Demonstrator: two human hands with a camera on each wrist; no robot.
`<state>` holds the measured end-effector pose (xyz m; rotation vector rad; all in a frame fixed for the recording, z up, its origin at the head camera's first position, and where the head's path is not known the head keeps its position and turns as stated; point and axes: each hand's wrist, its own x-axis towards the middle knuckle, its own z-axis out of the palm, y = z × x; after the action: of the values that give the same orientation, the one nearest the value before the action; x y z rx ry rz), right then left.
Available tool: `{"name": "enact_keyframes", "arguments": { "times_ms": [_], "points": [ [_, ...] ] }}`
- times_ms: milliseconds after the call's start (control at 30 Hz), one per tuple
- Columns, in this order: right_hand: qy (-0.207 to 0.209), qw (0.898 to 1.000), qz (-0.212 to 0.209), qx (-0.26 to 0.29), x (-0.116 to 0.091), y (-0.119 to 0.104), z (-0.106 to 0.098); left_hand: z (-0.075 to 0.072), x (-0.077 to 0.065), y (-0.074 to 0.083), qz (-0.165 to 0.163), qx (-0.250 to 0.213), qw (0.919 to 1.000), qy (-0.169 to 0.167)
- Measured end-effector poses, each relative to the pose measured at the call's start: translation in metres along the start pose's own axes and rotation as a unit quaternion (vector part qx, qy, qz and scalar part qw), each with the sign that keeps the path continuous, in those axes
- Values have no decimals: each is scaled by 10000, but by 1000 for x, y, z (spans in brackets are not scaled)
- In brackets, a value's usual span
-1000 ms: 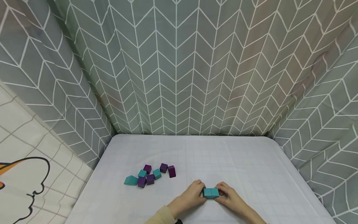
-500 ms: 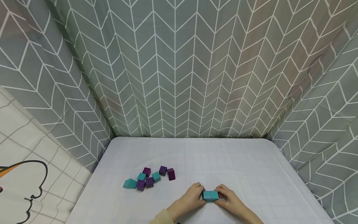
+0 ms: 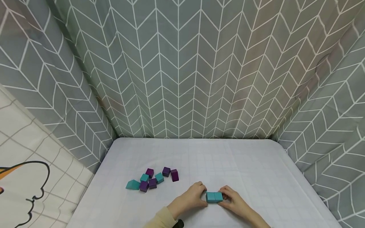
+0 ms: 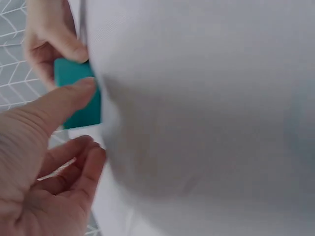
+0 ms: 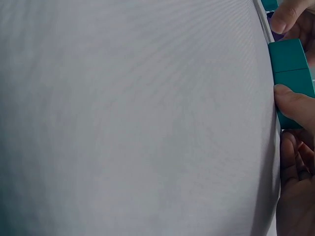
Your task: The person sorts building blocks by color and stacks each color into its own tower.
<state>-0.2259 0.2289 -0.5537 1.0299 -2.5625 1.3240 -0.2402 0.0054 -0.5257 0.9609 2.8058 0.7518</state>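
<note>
Two teal blocks (image 3: 214,197) sit side by side on the white table, faces together, with a thin seam between them in the right wrist view. My right hand (image 3: 235,202) pinches the right-hand block between thumb and fingers. To their left, my left hand (image 3: 192,195) is parted, thumb and fingers spread, with a small gap to the nearer block. In the left wrist view its thumb overlaps the teal block (image 4: 82,117), and its fingers curve loosely below with nothing in them.
A loose cluster lies on the table to the left: several purple cubes (image 3: 152,183), two teal cubes (image 3: 159,178), a teal angled piece (image 3: 133,184) and a magenta block (image 3: 175,175). Patterned curtains (image 3: 179,79) stand behind the table (image 3: 242,161) and along its sides.
My left hand has let go of the left teal block and drawn back slightly to the left. The right hand keeps its hold, and the blocks stay together.
</note>
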Motion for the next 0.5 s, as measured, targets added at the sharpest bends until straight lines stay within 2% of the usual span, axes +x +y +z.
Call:
{"name": "enact_keyframes", "arguments": {
  "times_ms": [133,267,500],
  "points": [
    [-55,9998,175,-54,0,0,-1,-21,0,2,-70,393,9992,-34],
    [-99,9996,274,-60,-2,1,-1,-43,3,4,81,765,9970,105],
    [-76,9995,289,-47,-1,2,0,-84,5,14,152,778,9961,393]
  ]
}}
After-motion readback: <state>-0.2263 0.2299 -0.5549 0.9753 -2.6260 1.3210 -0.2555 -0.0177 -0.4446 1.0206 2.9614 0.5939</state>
